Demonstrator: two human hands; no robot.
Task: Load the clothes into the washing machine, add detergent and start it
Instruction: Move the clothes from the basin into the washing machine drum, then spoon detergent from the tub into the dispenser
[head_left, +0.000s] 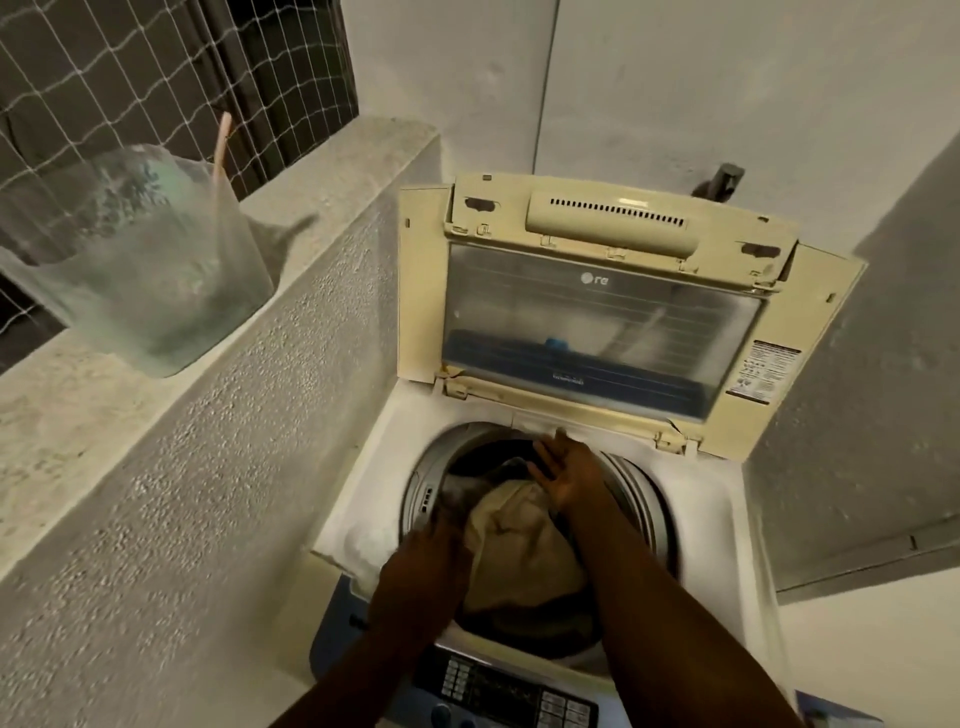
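Observation:
A top-loading washing machine (691, 499) stands below me with its cream lid (602, 306) raised against the wall. The drum holds a beige garment (519, 551) over darker clothes (483, 478). My left hand (431, 551) reaches into the drum's left side and is blurred; its fingers press into the clothes and I cannot tell whether they grip. My right hand (563, 475) lies flat with fingers spread on the clothes at the drum's far side. The blue control panel (498, 691) is at the near edge.
A rough concrete ledge (218, 322) runs along the left, with a translucent plastic container (140, 260) holding a pink stick on it. Netting covers the window behind. A tap (722, 179) sticks out of the white wall behind the lid.

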